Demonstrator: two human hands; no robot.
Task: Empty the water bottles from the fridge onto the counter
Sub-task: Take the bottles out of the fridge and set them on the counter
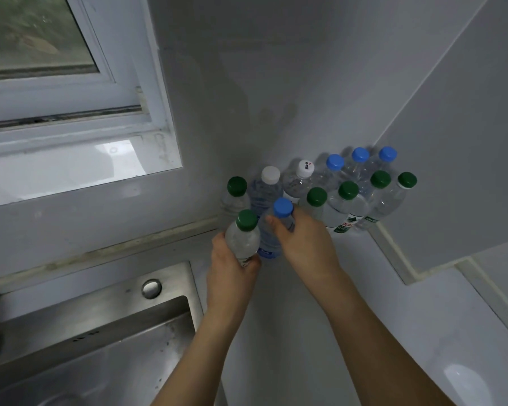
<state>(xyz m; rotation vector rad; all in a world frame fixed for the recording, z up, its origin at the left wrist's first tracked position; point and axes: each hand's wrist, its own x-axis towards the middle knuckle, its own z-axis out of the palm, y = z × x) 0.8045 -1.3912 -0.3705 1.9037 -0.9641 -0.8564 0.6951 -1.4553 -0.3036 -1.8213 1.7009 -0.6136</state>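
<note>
View: a white kitchen counter [291,332] is seen from above, in a corner where two pale walls meet.
Left hand: the left hand [229,265] is wrapped around the body of a clear green-capped bottle [243,237], which is held upright at the front of the group.
Right hand: the right hand [302,240] is curled around the upper part of a blue-capped bottle [276,230], with the thumb laid against its neck just under the cap.
Hands together: the two hands are held close side by side, each clamped on its own bottle, and the two held bottles are touching or nearly touching.
Held bottles' footing: whether their bases rest on the counter cannot be told.
Water bottles: a cluster of standing bottles [349,194] is gathered in the back corner against the wall, just behind the hands.
Cap colours: in the cluster, green caps are seen along the nearer row, blue caps at the far right, and two white caps in the middle rear.
Far-left bottle: one more green-capped bottle at the wall [235,197] is placed at the left end of the group.
Sink: a stainless steel sink [100,332] is set into the counter at the lower left.
Window: a white-framed window [71,92] is seen at the upper left, above the sink.
Arms: both forearms are bare.
</note>
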